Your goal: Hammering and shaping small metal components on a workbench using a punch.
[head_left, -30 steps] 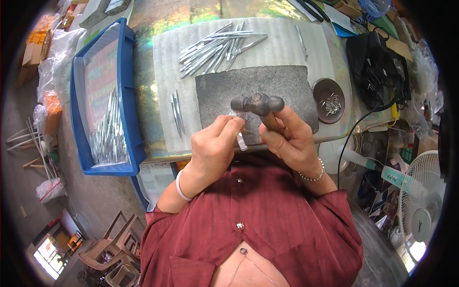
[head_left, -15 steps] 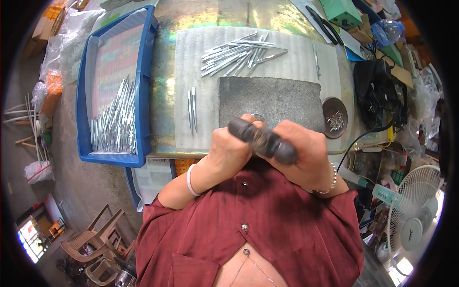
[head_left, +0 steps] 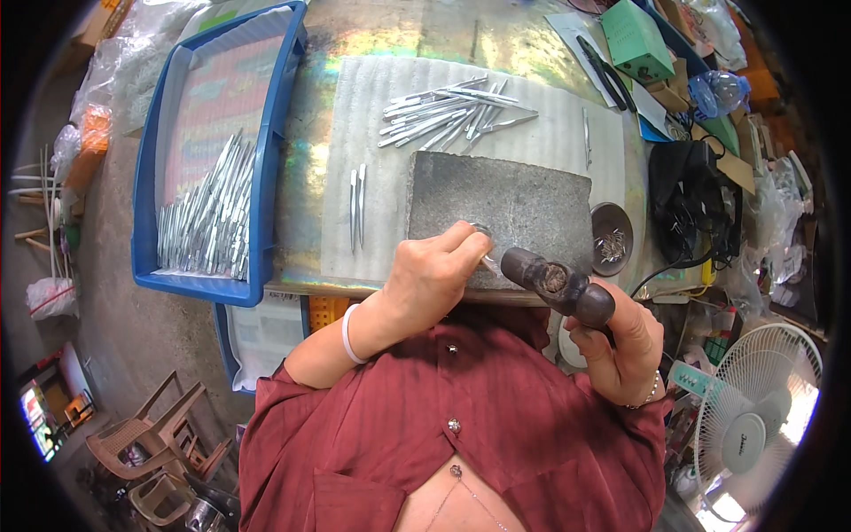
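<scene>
My right hand [head_left: 628, 348] is closed round a hammer [head_left: 555, 285] with a dark, rounded head, raised over the near right corner of a grey stone-like slab [head_left: 501, 188]. The fingers of my left hand [head_left: 432, 273] pinch a slender silver metal piece [head_left: 489, 262] at the slab's near edge; most of it is hidden by the fingers. Beyond the slab lies a heap of slim, pointed silver metal tools [head_left: 448, 113]. Two similar tools [head_left: 357, 208] lie side by side to the left. A dark round bowl [head_left: 626, 222] of tiny metal pins stands at the slab's right.
A blue tray [head_left: 269, 177] with many slim metal tools stands at the left table edge. A white foam sheet [head_left: 341, 133] lies under the work. Pliers [head_left: 605, 75], a green box [head_left: 636, 43] and a black bag [head_left: 678, 199] are at right, above a fan [head_left: 753, 426].
The hammer and my right hand have moved right and nearer my body, away from my left hand. My left hand has shifted slightly, and the silver piece now shows in its fingers.
</scene>
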Tool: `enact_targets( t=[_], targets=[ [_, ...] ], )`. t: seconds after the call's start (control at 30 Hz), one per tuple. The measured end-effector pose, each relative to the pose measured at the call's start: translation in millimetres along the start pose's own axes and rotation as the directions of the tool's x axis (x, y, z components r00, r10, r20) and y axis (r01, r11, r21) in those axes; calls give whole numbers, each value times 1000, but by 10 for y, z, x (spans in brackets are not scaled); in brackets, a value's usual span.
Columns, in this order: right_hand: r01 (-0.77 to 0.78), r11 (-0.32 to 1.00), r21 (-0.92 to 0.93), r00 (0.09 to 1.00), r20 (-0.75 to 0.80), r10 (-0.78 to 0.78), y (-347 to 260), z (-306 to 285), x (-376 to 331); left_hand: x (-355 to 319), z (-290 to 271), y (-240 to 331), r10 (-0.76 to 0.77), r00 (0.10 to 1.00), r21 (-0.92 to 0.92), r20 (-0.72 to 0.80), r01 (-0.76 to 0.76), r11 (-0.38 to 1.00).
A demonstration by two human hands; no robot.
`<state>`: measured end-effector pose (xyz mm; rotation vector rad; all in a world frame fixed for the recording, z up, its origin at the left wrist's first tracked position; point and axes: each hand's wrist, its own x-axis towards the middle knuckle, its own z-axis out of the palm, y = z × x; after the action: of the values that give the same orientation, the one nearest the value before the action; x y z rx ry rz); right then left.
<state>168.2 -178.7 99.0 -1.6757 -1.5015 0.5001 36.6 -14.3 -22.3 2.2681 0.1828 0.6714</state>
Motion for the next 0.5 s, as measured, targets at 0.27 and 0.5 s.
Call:
enact_targets(
  t=[0.27, 0.5],
  targets=[
    [98, 976, -195, 995, -13, -102, -58, -34, -29, 29, -15, 23, -9, 1000, -7, 1, 9, 1000],
    [141, 960, -243, 989, 1, -145, -36, -11, -59, 18, -18, 30, -15, 1000, 0, 17, 15, 1000]
  ],
)
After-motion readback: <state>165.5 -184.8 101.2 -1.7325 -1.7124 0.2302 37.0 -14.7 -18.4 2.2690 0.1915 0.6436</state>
